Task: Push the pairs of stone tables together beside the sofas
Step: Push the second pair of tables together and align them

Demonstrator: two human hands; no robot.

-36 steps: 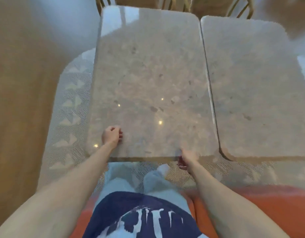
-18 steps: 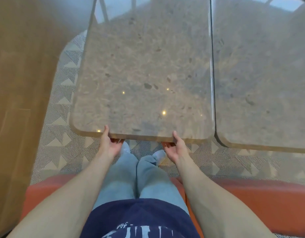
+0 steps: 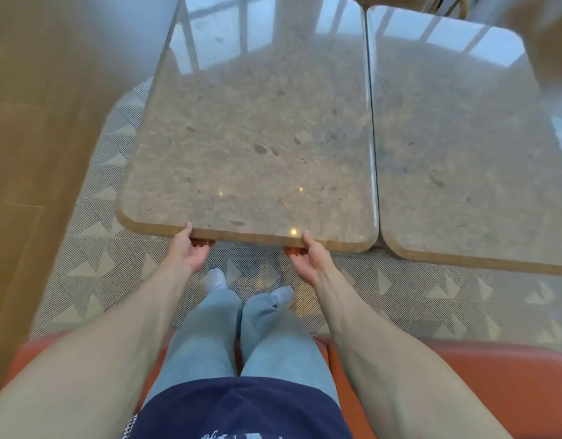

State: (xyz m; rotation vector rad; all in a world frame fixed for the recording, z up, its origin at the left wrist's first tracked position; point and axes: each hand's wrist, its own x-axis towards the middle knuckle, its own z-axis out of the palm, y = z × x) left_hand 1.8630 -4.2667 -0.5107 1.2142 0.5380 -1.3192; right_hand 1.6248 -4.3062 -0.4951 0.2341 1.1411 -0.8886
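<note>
Two speckled grey-brown stone tables stand side by side. The left stone table [image 3: 257, 131] has its long right edge almost against the right stone table [image 3: 456, 147], with a thin seam between them. My left hand [image 3: 189, 248] grips the near edge of the left table, thumb on top and fingers curled underneath. My right hand [image 3: 308, 256] grips the same edge further right in the same way. The orange sofa [image 3: 482, 375] runs along the bottom of the view, behind my legs.
A patterned triangle rug [image 3: 99, 274] lies under both tables and my feet. Wooden flooring [image 3: 36, 122] fills the left side. Chair legs [image 3: 447, 4] show past the tables' far edge at the top right.
My hands moved from resting on top of and against the near edge to gripping it from below. The view has lifted, so the whole of the left table shows.
</note>
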